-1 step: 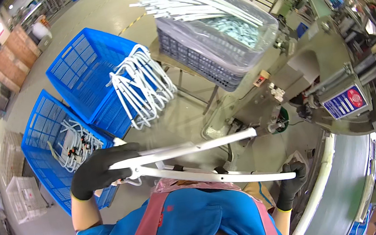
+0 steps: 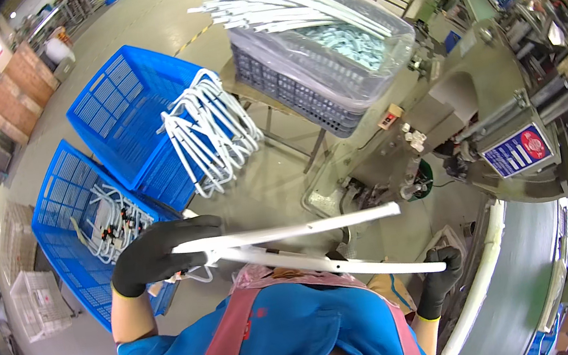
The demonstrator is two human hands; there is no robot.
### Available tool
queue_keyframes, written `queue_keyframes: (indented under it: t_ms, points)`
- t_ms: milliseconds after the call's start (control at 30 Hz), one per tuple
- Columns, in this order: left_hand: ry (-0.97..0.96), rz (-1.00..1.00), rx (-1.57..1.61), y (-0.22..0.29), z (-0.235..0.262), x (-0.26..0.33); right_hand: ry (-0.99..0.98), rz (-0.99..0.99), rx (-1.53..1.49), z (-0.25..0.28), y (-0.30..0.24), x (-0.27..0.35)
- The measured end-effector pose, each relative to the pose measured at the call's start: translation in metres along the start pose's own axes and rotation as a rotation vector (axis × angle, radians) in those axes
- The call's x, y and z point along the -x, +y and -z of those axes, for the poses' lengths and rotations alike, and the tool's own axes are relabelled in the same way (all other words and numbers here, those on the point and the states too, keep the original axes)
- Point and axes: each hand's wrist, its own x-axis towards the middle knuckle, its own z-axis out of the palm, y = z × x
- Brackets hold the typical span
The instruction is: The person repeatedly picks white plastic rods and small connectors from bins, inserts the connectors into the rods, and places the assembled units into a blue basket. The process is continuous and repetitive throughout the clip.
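Both my hands wear black gloves. My left hand (image 2: 158, 256) is closed around the left end of a pair of white metal tubes that meet there in a narrow V. The upper white tube (image 2: 306, 228) stretches right to a free end, with a hole near its tip. The lower white tube (image 2: 362, 267) slants down to my right hand (image 2: 446, 277), whose fingers are closed at its end. Small holes show along the lower tube. Beneath my left hand a bent white piece (image 2: 202, 275) is partly hidden, so I cannot tell how it joins the tubes.
Ahead on the left stand two blue crates (image 2: 105, 119), with white bent tube frames (image 2: 210, 141) hung over one. A grey crate (image 2: 278, 80) lined with plastic holds white tubes (image 2: 275, 8) and small metal parts. A large machine (image 2: 483, 98) stands at right.
My left hand has shifted slightly right and the upper tube's free end has moved right and down. My right hand stays at the lower tube's end.
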Motion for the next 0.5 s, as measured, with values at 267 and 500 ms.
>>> queue_keyframes:
  t_ms: [267, 500]
  points:
    - [-0.363, -0.142, 0.053, -0.009, -0.066, -0.165, -0.095, 0.368, 0.960, 0.045, 0.028, 0.008]
    - [-0.858, -0.344, 0.029, -0.039, -0.081, -0.308, -0.261, 0.510, 0.971, -0.023, 0.008, -0.023]
